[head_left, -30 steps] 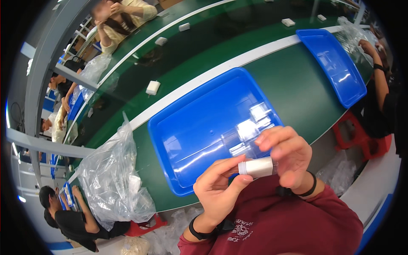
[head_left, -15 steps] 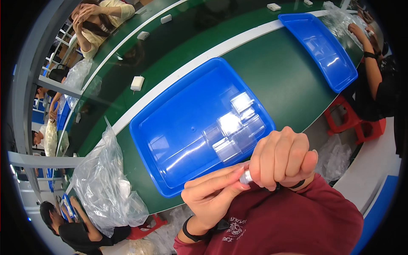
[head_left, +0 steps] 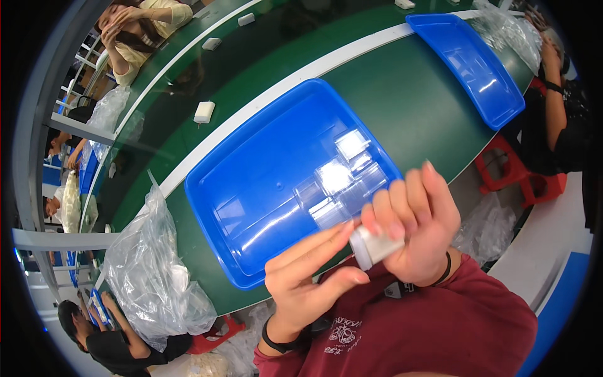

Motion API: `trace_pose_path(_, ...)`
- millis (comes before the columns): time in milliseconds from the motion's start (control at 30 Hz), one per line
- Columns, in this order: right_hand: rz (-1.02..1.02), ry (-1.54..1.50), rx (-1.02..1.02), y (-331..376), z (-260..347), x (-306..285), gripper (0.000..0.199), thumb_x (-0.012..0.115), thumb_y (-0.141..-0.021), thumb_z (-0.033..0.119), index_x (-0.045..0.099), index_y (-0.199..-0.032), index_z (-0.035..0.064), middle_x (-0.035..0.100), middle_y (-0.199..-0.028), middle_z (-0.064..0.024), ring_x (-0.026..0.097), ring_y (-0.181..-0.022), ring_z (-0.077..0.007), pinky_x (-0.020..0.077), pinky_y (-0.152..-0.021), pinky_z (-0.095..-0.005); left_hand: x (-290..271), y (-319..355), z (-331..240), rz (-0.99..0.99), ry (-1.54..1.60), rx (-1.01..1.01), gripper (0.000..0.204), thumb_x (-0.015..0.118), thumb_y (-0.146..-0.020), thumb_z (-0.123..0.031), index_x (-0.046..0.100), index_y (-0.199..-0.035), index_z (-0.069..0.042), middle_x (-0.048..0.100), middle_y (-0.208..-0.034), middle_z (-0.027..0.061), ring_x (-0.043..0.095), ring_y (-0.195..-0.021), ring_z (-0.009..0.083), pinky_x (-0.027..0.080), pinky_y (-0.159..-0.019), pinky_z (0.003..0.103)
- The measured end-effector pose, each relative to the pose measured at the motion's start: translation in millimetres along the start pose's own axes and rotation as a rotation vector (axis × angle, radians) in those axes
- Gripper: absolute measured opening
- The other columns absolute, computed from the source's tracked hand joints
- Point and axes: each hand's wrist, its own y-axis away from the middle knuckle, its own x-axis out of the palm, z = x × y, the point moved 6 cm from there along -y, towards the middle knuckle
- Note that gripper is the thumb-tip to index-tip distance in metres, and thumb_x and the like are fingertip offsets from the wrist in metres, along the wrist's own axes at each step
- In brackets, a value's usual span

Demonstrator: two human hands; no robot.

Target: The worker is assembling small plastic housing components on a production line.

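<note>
block (head_left: 380, 247), small, white and rectangular with a greyish end, sits in the curled right hand (head_left: 419, 229); the left hand (head_left: 300, 288), thumb and fingers wide apart, is beside it, contact unclear. beyond both hands lies a blue rectangular plastic tray (head_left: 270, 154).

On the desk (head_left: 402, 94) I view remotely, the near tray (head_left: 251, 188) holds containers (head_left: 336, 176) in its right part, with a bag (head_left: 154, 264) left, a second tray (head_left: 468, 69) right, a block (head_left: 204, 112) behind and, in front, a case (head_left: 382, 247) in the right grip (head_left: 419, 223).
</note>
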Motion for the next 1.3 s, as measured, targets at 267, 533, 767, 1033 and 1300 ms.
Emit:
trace_pose_path(267, 0.173, 0.405, -0.134, 1, -6, 7, 0.035, 0.038, -0.099, 0.034, 0.049, -0.078, 0.0076, 0.055, -0.073, -0.0093, 0.057, -0.079, -0.0271, 0.0426, -0.089, -0.046, -6, 11, -25, -0.006, -0.251, 0.522, 0.033, 0.079, -0.065, -0.005, 0.067, -0.096, 0.002, 0.065, -0.097, 0.019, 0.065, -0.093, 0.0327, 0.054, -0.081, 0.039)
trace_pose_path(533, 0.826, 0.169, -0.264, 18, 6, 22, 0.049, 0.034, -0.099, 0.045, 0.049, -0.072, 0.0063, 0.057, -0.068, -0.0093, 0.063, -0.078, -0.0282, 0.0486, -0.076, -0.0439, 1, 20, 15, -0.143, 0.286, 0.19, 0.038, 0.076, -0.071, 0.004, 0.059, -0.105, 0.007, 0.063, -0.102, 0.0207, 0.066, -0.089, 0.0268, 0.054, -0.079, 0.035)
trace_pose_path(767, 0.621, 0.163, -0.443, 23, 3, 15, 0.049, 0.032, -0.101, 0.04, 0.042, -0.066, 0.0073, 0.049, -0.064, -0.0051, 0.053, -0.059, -0.0195, 0.0468, -0.064, -0.0389, 7, 11, 16, -0.122, 0.393, 0.121, 0.03, 0.075, -0.073, 0.003, 0.064, -0.1, 0.006, 0.065, -0.1, 0.0198, 0.066, -0.089, 0.0263, 0.054, -0.079, 0.034)
trace_pose_path(1033, 0.574, 0.125, -0.387, 11, 7, 15, 0.047, 0.033, -0.102, 0.032, 0.038, -0.061, 0.0088, 0.045, -0.059, -0.003, 0.045, -0.049, -0.0147, 0.0471, -0.055, -0.0334, 2, 4, 0, 0.004, 0.104, 0.132, 0.025, 0.078, -0.066, 0.005, 0.069, -0.09, 0.007, 0.068, -0.091, 0.019, 0.068, -0.083, 0.028, 0.057, -0.073, 0.032)
trace_pose_path(1300, 0.799, 0.104, -0.161, 7, 6, 30, 0.054, 0.04, -0.1, 0.032, 0.036, -0.052, 0.0063, 0.044, -0.052, -0.0048, 0.042, -0.043, -0.0158, 0.0449, -0.048, -0.0325, 8, 14, -11, -0.008, 0.102, 0.372, 0.03, 0.08, -0.062, 0.005, 0.068, -0.09, 0.008, 0.067, -0.089, 0.0215, 0.068, -0.083, 0.0297, 0.058, -0.072, 0.035)
